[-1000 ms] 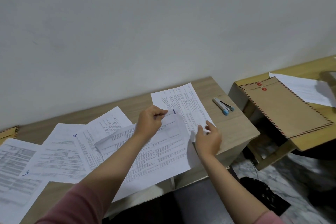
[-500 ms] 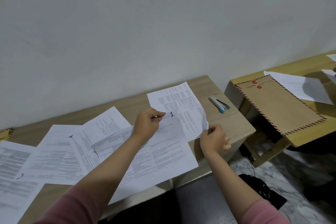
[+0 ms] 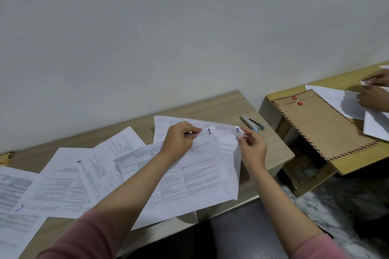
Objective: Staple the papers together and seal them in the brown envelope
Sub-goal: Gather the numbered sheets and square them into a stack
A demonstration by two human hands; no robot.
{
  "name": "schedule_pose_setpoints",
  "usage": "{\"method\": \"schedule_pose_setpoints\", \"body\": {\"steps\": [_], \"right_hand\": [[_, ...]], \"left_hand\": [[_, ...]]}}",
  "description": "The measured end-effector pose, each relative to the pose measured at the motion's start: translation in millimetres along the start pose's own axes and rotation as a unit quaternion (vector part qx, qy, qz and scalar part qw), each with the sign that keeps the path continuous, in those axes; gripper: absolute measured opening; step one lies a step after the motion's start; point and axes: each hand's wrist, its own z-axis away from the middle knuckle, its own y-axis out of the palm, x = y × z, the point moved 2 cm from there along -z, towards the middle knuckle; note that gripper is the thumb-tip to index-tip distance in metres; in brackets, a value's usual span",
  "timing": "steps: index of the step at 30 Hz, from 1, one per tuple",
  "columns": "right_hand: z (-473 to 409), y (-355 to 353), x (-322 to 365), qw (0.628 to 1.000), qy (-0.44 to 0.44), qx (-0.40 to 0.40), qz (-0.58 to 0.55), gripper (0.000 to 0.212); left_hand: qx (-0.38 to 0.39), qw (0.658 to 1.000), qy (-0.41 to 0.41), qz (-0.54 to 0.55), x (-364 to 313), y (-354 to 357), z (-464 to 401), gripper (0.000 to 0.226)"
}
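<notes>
My left hand [image 3: 180,140] pinches the top edge of the printed sheet marked "1" [image 3: 189,176], which lies over the desk's front edge. My right hand [image 3: 251,145] pinches the corner of the sheet marked "3" [image 3: 228,141] and holds it lifted, just behind and to the right of sheet "1". A grey and blue stapler [image 3: 252,123] lies on the desk beyond my right hand. The brown envelope [image 3: 322,124], with a red string clasp and striped border, lies flat on the neighbouring yellow table.
More printed sheets [image 3: 63,183], some marked "4" and "5", are spread over the left of the wooden desk [image 3: 210,105]. Another person's hands [image 3: 373,90] handle white papers [image 3: 339,99] on the yellow table [image 3: 357,164] at right. A gap with marble floor separates the tables.
My right hand has lifted sheet "3" off the desk and brought it up behind sheet "1". Another person's hands have come into view at the right.
</notes>
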Motion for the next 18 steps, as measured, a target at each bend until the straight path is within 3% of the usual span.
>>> {"method": "schedule_pose_setpoints", "body": {"steps": [5,9,18], "right_hand": [[-15.6,2.8,8.3,0.990,-0.027,0.135,0.009,0.033],[-29.7,10.9,15.5,0.980,-0.040,0.197,0.003,0.024],[-53.7,23.5,14.4,0.979,-0.028,0.191,-0.063,0.022]], "left_hand": [[0.019,0.999,0.014,-0.029,-9.1,14.0,-12.3,0.026],[0.027,0.997,0.037,-0.061,-16.4,24.0,-25.4,0.026],[-0.008,0.994,0.039,-0.098,-13.1,47.6,-50.7,0.021]]}}
